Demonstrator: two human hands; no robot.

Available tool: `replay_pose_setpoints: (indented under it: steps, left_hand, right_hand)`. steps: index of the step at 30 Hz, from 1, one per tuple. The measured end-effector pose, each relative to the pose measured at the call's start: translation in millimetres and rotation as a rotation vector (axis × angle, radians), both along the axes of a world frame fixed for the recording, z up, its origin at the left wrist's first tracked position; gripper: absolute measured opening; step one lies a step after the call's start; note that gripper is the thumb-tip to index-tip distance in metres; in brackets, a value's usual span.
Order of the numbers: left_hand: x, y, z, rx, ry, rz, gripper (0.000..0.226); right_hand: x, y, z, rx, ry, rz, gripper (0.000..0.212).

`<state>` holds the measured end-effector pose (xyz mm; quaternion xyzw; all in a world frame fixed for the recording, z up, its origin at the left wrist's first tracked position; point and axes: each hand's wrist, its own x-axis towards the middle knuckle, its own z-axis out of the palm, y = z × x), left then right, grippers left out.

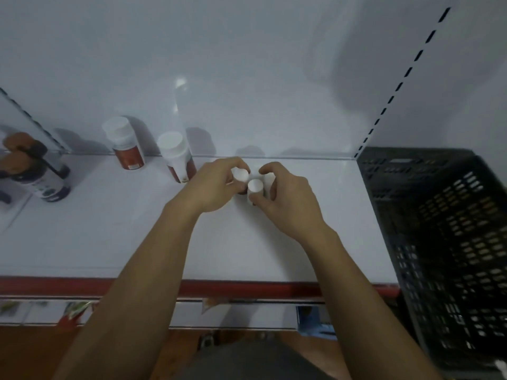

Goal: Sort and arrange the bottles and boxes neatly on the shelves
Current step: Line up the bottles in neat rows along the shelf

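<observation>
1. Left hand (pixel 214 185) is gripping a white-capped bottle (pixel 241 175), fingers curling round it.
2. Right hand (pixel 285 198) is gripping a second bottle (pixel 255 187) likewise.
3. Both are sitting just beside each other, mid-shelf (pixel 247 242).
4. Third bottle (pixel 124 144) and fourth bottle (pixel 177 157) are standing upright, back left.
5. Crate (pixel 439 229) is sitting at right.

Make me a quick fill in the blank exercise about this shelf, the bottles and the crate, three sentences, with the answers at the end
1. The left hand and the right hand each grip a small bottle with a ____ cap.
2. The black crate sits at the ____ end of the shelf.
3. To the left of the hands, ____ red-labelled bottles stand upright near the back.

Missing words: white; right; two.
</observation>
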<state>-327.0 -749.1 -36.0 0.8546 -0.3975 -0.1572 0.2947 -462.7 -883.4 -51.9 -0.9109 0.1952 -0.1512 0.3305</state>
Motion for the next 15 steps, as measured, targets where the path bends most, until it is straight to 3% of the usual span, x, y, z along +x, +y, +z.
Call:
replay_pose_setpoints:
  steps: [15]
  left_hand:
    - [-6,147,15,0.022,-0.052,0.317,0.019]
  right_hand:
    - [16,19,-4,-0.031,0.066,-0.06,0.023]
